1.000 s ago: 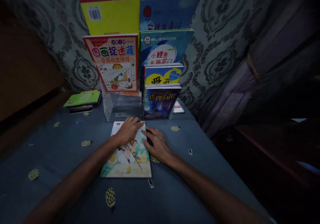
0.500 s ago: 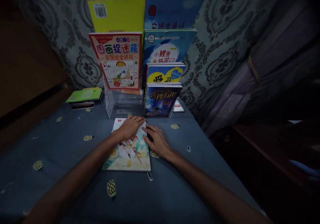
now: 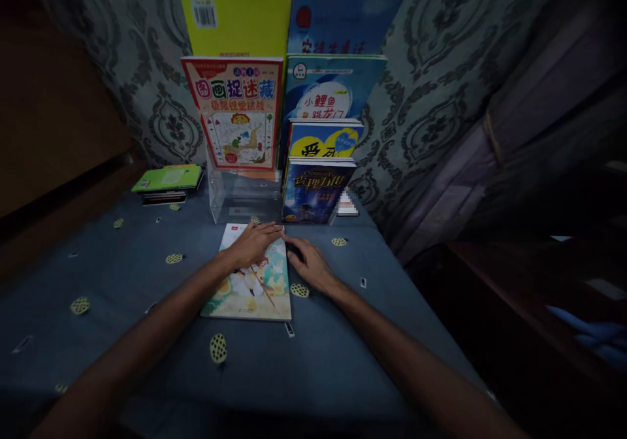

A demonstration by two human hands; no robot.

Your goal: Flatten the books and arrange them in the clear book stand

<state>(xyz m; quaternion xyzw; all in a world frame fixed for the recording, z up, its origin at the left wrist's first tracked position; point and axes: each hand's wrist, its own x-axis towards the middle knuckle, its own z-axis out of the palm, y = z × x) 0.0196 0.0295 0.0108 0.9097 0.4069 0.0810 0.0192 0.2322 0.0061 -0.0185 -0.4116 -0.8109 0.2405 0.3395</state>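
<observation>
A picture book with a colourful cover lies flat on the blue tablecloth in front of me. My left hand rests flat on the book's upper half, fingers stretched out toward its right edge. My right hand sits at the book's right edge, fingers curled against it; whether they grip the edge is hidden. Just behind the book stands a clear tiered book stand with an empty front-left slot.
The stand holds several upright books: a red-and-white one, a yellow one, blue ones and a dark one. A small stack with a green cover lies at the back left. Patterned wallpaper behind, curtain at right.
The view has shifted a little, and the book and both hands sit slightly higher in frame. My right hand has slid off the cover to the book's right edge.
</observation>
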